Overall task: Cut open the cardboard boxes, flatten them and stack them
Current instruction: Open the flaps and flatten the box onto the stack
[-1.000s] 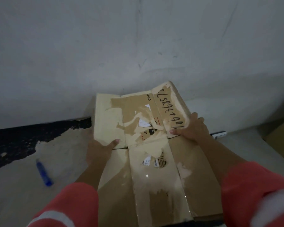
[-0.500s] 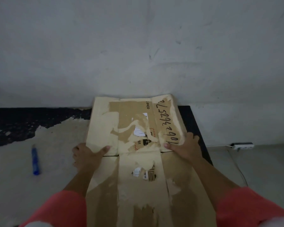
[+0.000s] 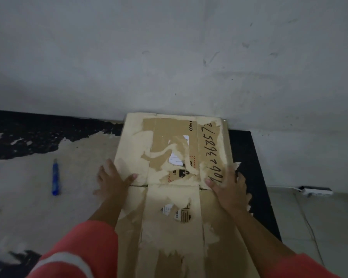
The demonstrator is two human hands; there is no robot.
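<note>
**Item:** flattened cardboard box (image 3: 175, 149), top face with torn tape and handwritten digits. It lies on the floor, long axis running from the person out to the wall (image 3: 169, 57), which its far edge touches.

**Left hand** (image 3: 113, 181): at the box's left edge, fingers straight and spread, thumb on the cardboard, clasping nothing.

**Right hand** (image 3: 229, 189): flat on the box's right panel, fingers straight, pressing down.

Both hands sit at the box's cross fold, equally near.

**Blue cutter** (image 3: 55, 177): well apart, left of the box.

**Black mat** (image 3: 247, 157): shows along the box's right side.

**Judged step:** pressing flat; stacking not yet done.
</note>
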